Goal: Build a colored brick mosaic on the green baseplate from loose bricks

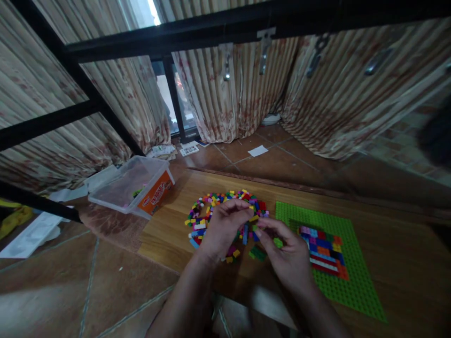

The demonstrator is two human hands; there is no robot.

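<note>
Over a heap of small coloured toy bricks [218,199], both my hands meet with fingertips close together. My left hand [225,225] is closed in a pinch on a small yellow brick [253,218]. Just right of it, my right hand [287,249] pinches with thumb and forefinger; a bit of light green shows at its fingertips, too small to make out. Beyond the right hand lies a green studded baseplate [359,263], bearing a block of multicoloured bricks [322,251] fitted together. A dark green brick [258,253] rests on the table below the hands.
The low wooden table [158,234] carries the bricks and baseplate. A clear plastic box [123,183] with an orange label stands at the table's left end. Dark metal bars [218,37] and striped curtains [243,94] rise behind. Papers [258,150] lie on the tiled floor.
</note>
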